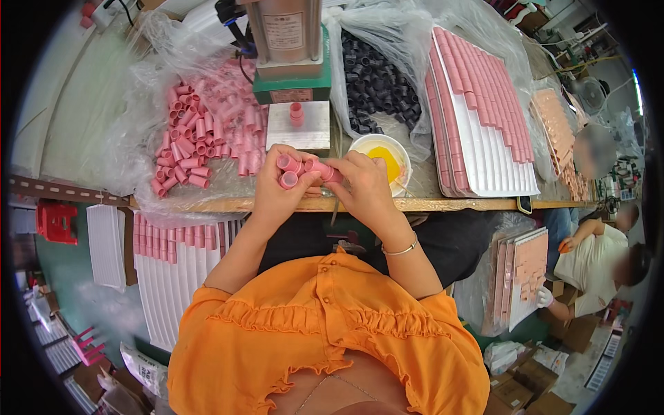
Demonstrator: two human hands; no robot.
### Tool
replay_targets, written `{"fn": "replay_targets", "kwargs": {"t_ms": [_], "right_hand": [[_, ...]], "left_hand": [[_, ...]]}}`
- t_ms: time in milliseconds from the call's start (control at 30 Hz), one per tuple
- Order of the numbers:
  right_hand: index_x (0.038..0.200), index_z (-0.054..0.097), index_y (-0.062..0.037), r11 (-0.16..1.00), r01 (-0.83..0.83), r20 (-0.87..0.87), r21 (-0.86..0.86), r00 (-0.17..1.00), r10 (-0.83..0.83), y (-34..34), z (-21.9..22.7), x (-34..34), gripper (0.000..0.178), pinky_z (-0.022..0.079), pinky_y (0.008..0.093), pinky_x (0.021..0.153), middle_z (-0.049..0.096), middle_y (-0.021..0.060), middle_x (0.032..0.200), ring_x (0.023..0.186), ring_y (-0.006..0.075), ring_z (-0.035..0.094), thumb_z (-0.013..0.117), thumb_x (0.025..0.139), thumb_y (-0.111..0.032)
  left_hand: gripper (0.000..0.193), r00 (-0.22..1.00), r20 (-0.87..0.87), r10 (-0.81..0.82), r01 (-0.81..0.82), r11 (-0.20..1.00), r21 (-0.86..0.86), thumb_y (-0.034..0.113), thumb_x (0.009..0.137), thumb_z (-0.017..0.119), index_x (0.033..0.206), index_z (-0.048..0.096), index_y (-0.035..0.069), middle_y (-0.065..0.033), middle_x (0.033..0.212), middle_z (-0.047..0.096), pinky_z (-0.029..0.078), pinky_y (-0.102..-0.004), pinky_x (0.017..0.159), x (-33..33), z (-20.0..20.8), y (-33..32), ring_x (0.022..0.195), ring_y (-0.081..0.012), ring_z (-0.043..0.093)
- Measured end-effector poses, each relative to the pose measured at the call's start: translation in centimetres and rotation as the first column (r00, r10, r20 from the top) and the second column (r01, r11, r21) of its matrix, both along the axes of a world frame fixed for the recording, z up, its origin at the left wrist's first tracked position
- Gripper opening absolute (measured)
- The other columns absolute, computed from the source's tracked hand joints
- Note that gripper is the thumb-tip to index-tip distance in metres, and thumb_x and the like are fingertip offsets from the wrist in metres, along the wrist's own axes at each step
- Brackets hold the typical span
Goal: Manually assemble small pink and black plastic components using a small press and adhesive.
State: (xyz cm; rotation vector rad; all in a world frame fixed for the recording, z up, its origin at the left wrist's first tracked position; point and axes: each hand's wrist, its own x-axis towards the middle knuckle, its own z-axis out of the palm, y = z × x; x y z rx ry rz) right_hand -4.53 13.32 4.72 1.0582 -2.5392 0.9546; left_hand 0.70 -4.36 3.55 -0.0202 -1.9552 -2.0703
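Note:
My left hand (268, 195) is closed around several short pink plastic tubes (289, 180), their open ends facing up. Between my two hands lies another pink tube (317, 167), which my right hand (366, 185) grips at its right side with thumb and fingers. Both hands are above the table's front edge, just in front of a bench press (292, 84). On the metal block (315, 131) under the press stands a pink tube piece (297, 114). Beside my right hand is a white bowl (362, 144) with something yellow (384, 160) in it.
Loose pink tubes (200, 142) are heaped left of the press on plastic film. Black rings (377, 79) fill a clear bag behind the bowl. White ribbed trays (505, 176) with rows of pink tubes stand at the right. A co-worker (588, 266) is at the far right.

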Motion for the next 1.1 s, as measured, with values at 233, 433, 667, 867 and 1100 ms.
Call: {"fn": "replay_targets", "kwargs": {"t_ms": [233,433,667,867,1100], "right_hand": [[0.082,0.064,-0.0093,0.977,0.201,0.254,-0.066,0.951,-0.178,-5.7,-1.9,-5.9,0.028,0.037,0.0417,0.073,0.065,0.0067,0.067,0.072,0.0291,0.064,0.083,0.068,-0.025],[0.093,0.068,-0.0107,0.979,0.202,0.106,0.04,0.973,-0.205,-9.2,-4.0,-8.6,0.034,0.038,0.0426,0.075,0.067,0.0075,0.076,0.085,0.0276,0.061,0.083,0.066,-0.025],[0.103,0.068,-0.0079,0.948,0.311,0.026,0.068,0.949,-0.313,-8.4,-2.2,-6.3,0.047,0.038,0.0452,0.08,0.062,0.0119,0.1,0.1,0.0296,0.057,0.085,0.065,-0.03],[0.115,0.062,-0.0019,0.922,-0.069,0.587,-0.381,0.752,0.299,-4.4,1.0,-0.3,0.045,0.046,0.026,0.058,0.063,0.0067,0.082,0.067,0.0136,0.061,0.08,0.078,-0.019],[0.097,0.065,-0.0008,0.911,-0.076,0.476,-0.406,0.833,0.282,-4.7,-0.3,3.8,0.016,0.045,0.0227,0.055,0.064,0.004,0.071,0.058,0.0081,0.057,0.073,0.085,-0.008]], "left_hand": [[0.04,0.941,0.25,0.227,-0.106,0.902,-0.419,0.008,0.078,0.075,0.112,0.054,0.002,-0.0127,0.103,0.069,0.052,-0.0349,0.082,-5.8,0.4,-5.3,0.095,-0.0256,0.067],[0.044,0.98,0.118,0.163,-0.087,0.871,-0.484,0.009,0.077,0.075,0.116,0.054,0.003,-0.0125,0.101,0.067,0.052,-0.0366,0.08,-9.8,-2.6,-7.9,0.093,-0.0237,0.067],[0.042,0.997,0.002,0.073,-0.07,0.967,-0.246,0.009,0.077,0.076,0.109,0.049,0.009,-0.0023,0.094,0.05,0.043,-0.0278,0.084,-5.5,-2.7,-9.6,0.089,-0.0119,0.049],[0.035,0.939,0.14,-0.314,0.336,0.925,-0.178,0.009,0.081,0.076,0.105,0.05,0.008,0.0009,0.095,0.052,0.044,-0.0246,0.082,1.3,-0.2,-8.2,0.092,-0.0069,0.051],[0.034,0.991,0.132,-0.029,0.069,0.949,-0.307,0.007,0.081,0.076,0.106,0.053,0.006,-0.0122,0.123,0.062,0.051,-0.03,0.083,6.6,1.3,-4.0,0.096,-0.0144,0.065]]}}
